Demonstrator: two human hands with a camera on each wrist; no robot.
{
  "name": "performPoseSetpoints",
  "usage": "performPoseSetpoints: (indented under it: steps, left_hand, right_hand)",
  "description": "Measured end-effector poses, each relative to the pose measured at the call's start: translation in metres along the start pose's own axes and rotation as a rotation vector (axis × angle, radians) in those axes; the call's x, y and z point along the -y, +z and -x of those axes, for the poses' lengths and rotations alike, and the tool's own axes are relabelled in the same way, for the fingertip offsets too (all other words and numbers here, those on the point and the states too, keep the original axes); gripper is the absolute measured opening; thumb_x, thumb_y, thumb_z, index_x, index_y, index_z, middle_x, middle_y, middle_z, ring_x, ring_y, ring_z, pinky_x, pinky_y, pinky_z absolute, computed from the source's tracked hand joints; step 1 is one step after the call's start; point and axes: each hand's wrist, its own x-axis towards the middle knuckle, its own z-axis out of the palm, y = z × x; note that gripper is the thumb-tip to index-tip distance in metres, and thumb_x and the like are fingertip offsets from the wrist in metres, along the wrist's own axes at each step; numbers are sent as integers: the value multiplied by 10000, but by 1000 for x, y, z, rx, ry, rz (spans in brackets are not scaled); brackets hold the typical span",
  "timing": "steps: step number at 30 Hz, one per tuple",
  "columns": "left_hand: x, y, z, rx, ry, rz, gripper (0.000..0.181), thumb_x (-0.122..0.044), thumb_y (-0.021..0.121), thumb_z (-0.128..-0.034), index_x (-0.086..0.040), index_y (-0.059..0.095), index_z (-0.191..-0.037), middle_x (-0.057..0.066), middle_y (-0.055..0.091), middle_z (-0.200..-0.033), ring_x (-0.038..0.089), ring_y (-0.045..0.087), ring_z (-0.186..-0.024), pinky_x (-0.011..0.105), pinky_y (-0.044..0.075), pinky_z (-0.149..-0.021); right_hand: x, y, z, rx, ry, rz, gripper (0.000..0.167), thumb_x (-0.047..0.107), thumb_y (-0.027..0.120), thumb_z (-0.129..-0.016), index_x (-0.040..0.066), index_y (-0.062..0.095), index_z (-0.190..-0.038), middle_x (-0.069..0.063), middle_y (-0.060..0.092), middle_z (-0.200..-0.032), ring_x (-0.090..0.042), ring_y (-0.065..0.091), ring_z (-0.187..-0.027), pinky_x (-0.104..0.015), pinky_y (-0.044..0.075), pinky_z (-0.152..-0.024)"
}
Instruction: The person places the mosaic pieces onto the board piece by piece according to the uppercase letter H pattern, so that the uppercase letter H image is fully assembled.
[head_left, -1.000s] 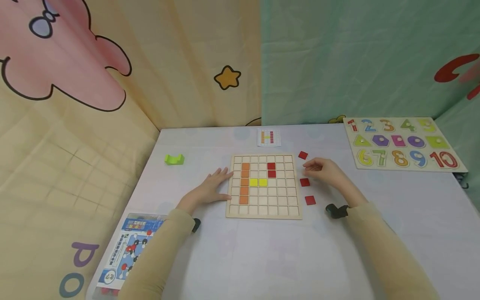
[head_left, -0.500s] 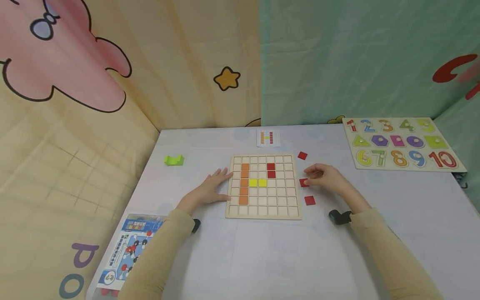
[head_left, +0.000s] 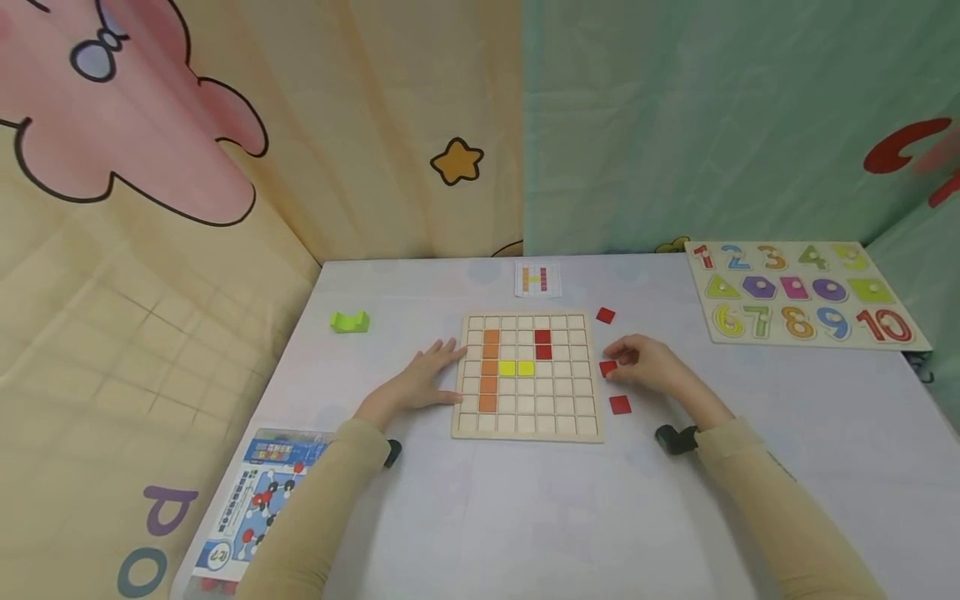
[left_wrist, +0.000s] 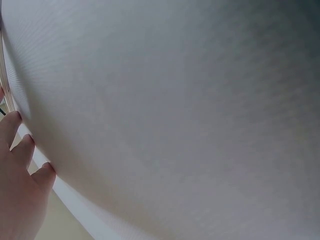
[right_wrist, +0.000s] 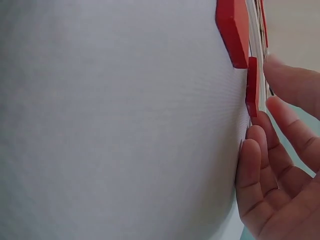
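A wooden grid board [head_left: 527, 427] lies flat, with a column of orange tiles [head_left: 489, 367], two yellow tiles [head_left: 516, 368] and two red tiles [head_left: 543, 344] in its cells. My left hand [head_left: 416, 379] rests against the board's left edge, fingers spread. Right of the board, my right hand [head_left: 651, 362] is at the middle loose red tile [head_left: 607, 368]. The thumb overlaps this tile's near side, while the index fingertip stays a little beyond it. The right wrist view shows thumb and fingers apart around that tile [right_wrist: 252, 87]. Other loose red tiles lie beyond [head_left: 606, 315] and nearer [head_left: 620, 405].
Behind the board is a small pattern card [head_left: 537, 280]. A green block [head_left: 349, 322] lies to the left. At the back right sits a number-and-shape puzzle board [head_left: 806, 292]. A boxed set [head_left: 251, 508] is partly under the left sleeve.
My right hand has come down from between the far and middle loose red tiles to the middle one, its thumb now over that tile. My left hand stays against the board.
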Motion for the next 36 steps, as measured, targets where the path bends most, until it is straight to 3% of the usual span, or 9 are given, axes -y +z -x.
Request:
performPoseSetpoints:
  steps: [11, 19, 25, 36]
  left_hand:
    - [1, 0, -1, -2, -4, 10, 909, -389, 757, -849, -257, 230, -1578, 12, 59, -1673, 248, -42, -1550, 484, -4, -1257]
    - [5, 1, 0, -21, 54, 13, 890, -367, 749, -859, -204, 246, -1576, 74, 90, -1669, 308, -4, -1546, 531, 23, -1248]
    - [5, 0, -1, -27, 43, -7, 889, -386, 743, -860, -218, 244, -1577, 55, 86, -1671, 288, -5, -1548, 516, 24, -1252]
    - [4, 0, 1, -30, 68, -10, 867, -369, 734, -873, -176, 258, -1572, 96, 100, -1665, 325, 15, -1543, 536, 34, -1247]
  right_hand:
    - [4, 1, -1, -14, -14, 56, 356, 123, 754, -854, 26, 662, -1184, -169, 603, -1100, -298, 521, -1002, -397, 523, -873]
    - [7, 3, 0, -5, 10, 78, 300, 115, 751, -852, 44, 683, -1135, -147, 603, -1046, -289, 517, -983, -380, 509, -841]
    - [8, 3, -1, -5, 15, 93, 279, 121, 769, -841, 43, 672, -1091, -143, 613, -1025, -290, 533, -979, -399, 537, -859]
    - [9, 3, 2, -5, 23, 25, 259, 124, 755, -855, 47, 657, -1081, -113, 667, -1007, -235, 592, -924, -352, 576, -820]
